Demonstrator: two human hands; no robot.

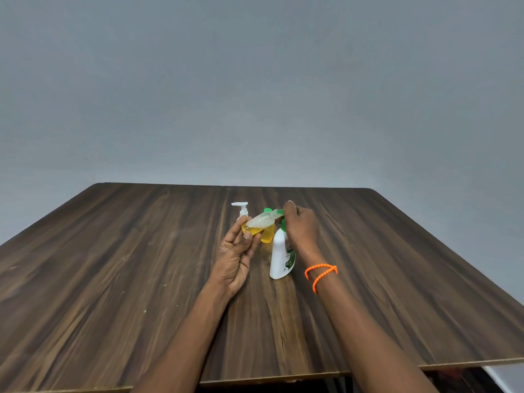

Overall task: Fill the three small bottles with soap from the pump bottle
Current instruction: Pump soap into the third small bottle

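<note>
A plain grey wall (255, 80) is seen behind a dark wood-grain table (113, 279), and all the action is gathered near the table's middle. The landmark here is the white pump bottle (279, 258) with its green label, stood upright on the wood. Its green pump head is covered by the right hand (302, 228), which is laid over the top with the fingers curled down around it; an orange beaded bracelet (321, 275) is worn on that wrist, just right of the pump bottle's base.

Just left of the pump bottle, a small clear bottle (259, 222) is held tilted in the left hand (236, 256), pinched between the thumb and the fingertips. Its neck is angled up toward the green spout (279, 212), and yellow soap is seen pooled in its lower part. Whether the neck and spout actually touch cannot be told.

Behind that tilted bottle, still left of the pump bottle, a second small bottle (268, 235) filled with yellow soap and capped in green is stood on the table. Further left and behind, a small bottle with a white pump top (241, 211) is seen, its body mostly hidden by the left hand's fingers.
</note>
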